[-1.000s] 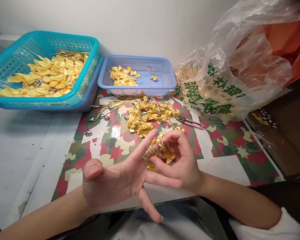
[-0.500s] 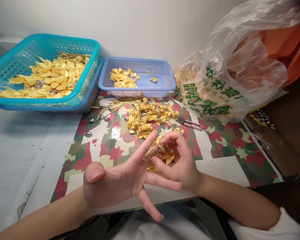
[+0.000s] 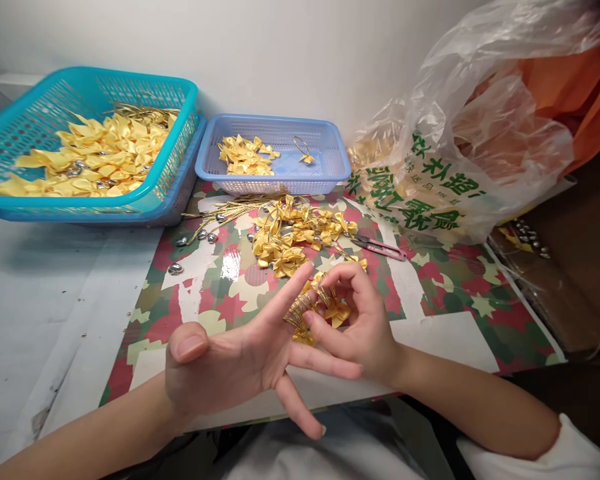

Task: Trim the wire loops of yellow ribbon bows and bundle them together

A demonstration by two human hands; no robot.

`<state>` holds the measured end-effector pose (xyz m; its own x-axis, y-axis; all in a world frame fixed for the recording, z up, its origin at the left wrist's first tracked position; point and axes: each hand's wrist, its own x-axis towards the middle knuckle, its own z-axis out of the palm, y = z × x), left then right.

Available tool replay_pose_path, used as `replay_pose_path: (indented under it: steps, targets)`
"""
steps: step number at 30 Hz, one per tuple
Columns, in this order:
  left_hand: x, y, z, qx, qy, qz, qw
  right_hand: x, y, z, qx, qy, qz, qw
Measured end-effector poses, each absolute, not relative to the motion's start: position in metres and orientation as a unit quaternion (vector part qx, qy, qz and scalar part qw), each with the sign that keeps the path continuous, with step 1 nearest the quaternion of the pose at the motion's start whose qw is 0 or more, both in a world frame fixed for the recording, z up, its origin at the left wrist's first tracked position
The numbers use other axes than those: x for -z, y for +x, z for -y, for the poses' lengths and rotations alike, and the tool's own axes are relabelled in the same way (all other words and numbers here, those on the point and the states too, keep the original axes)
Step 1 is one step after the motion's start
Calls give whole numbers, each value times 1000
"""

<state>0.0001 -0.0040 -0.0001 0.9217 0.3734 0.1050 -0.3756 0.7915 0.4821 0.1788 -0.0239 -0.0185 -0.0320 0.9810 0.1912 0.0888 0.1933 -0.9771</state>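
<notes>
My left hand [image 3: 233,363] is spread palm up, its fingers stretched apart. Several gold cord loops [image 3: 299,312] with yellow ribbon bows [image 3: 338,312] hang around one of its fingers. From the right, my right hand [image 3: 367,327] curls thumb and forefinger together at these loops, apparently pinching one; the exact contact is partly hidden. Behind both hands, a pile of yellow ribbon bows on gold cords [image 3: 285,243] lies on the patterned table cover [image 3: 225,307]. Silver bells [image 3: 175,269] lie at the pile's left.
A turquoise basket [image 3: 173,157] full of bows stands back left, stacked on a blue one. A smaller blue basket [image 3: 275,179] holds bows and one looped cord. Pink-handled thread snips [image 3: 383,248] lie right of the pile. A printed plastic bag [image 3: 440,173] stands back right.
Both hands stay almost still, with the right thumb shifting very slightly at the loops. The view drifts a little.
</notes>
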Motion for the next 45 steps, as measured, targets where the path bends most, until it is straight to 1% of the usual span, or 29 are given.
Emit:
replay_pose_path:
  steps: [9, 27, 37, 45]
  targets:
    - [0, -1, 5, -208, 247, -23, 946, 18, 179, 24, -434, -444, 578, 530]
    - [-2, -1, 5, -200, 243, -18, 949, 19, 183, 22, -412, -429, 592, 544]
    - [1, -2, 4, -205, 262, -7, 943, 20, 186, 22, -455, -407, 565, 556]
    - [0, -3, 4, -204, 262, -23, 943, 18, 186, 22, -458, -394, 559, 568]
